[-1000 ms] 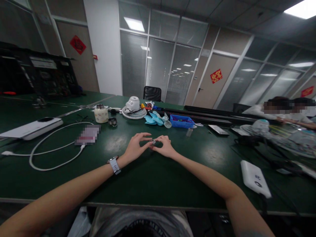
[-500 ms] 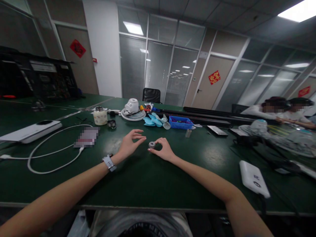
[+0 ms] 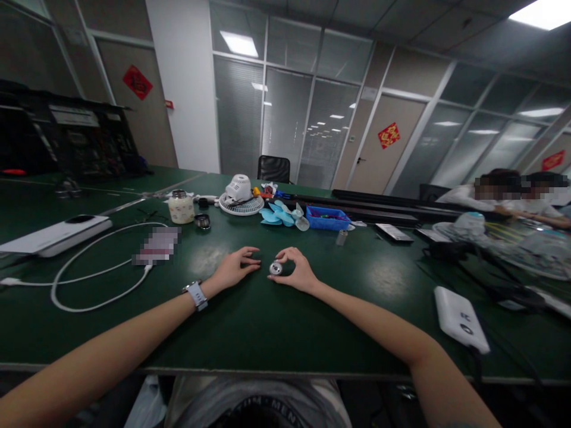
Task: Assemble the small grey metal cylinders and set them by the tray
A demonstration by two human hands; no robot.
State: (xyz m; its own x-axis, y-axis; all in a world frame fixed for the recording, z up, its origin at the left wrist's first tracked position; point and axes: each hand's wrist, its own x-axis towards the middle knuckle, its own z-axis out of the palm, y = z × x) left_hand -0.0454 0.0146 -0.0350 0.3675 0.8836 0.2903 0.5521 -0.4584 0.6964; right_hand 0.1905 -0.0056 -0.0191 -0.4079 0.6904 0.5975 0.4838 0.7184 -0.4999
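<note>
A small silver cylindrical part (image 3: 275,268) sits between the thumb and forefinger of my right hand (image 3: 297,271), which pinches it just above the green table (image 3: 267,321). My left hand (image 3: 234,267), with a watch on the wrist, rests on the table just left of the part. Its fingers are loosely curled and apart, and hold nothing.
At the back lie a white fan housing (image 3: 241,196), light blue fan blades (image 3: 281,215), a blue tray (image 3: 329,219), a jar (image 3: 181,206) and a small metal cylinder (image 3: 341,238). A white cable (image 3: 84,274) loops at left; a white device (image 3: 459,318) lies at right. People sit at the far right.
My two hands held the small part together; the left hand has let go and dropped to the table. The right hand keeps the part, tilted toward me.
</note>
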